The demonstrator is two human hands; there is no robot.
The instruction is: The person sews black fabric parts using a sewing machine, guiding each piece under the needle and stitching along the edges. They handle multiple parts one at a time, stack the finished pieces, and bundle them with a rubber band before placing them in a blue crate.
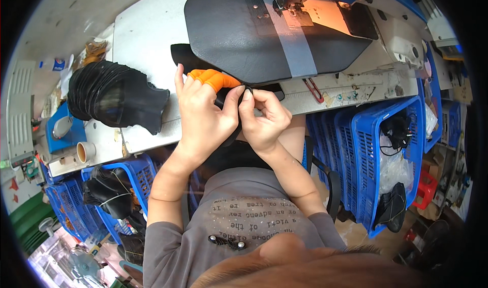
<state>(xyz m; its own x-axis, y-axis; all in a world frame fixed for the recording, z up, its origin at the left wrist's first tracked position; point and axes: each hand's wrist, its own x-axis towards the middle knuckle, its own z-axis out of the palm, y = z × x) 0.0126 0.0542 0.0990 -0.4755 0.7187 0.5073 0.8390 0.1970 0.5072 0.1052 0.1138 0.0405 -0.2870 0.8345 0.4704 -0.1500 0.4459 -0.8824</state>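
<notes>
At the table's front edge, my two hands meet over a black shoe-upper-like piece [185, 57]. My left hand [203, 117], with orange covers [216, 78] on some fingers, grips it between thumb and fingers. My right hand [264, 123] pinches its edge close to the left thumb, fingertips nearly touching. Parts of the piece show left of my left hand and below the thumbs; the rest is hidden by my hands. Just beyond them lies a large dark sheet [229, 34] with a grey strip [287, 39] across it, under the lit sewing machine head [292, 8].
A stack of black cut pieces [109, 95] lies on the table's left. Red-handled snips [313, 91] lie to the right. Blue baskets [366, 150] stand at the right, and another blue basket [137, 173] stands lower left. A cup [85, 152] sits near the left edge.
</notes>
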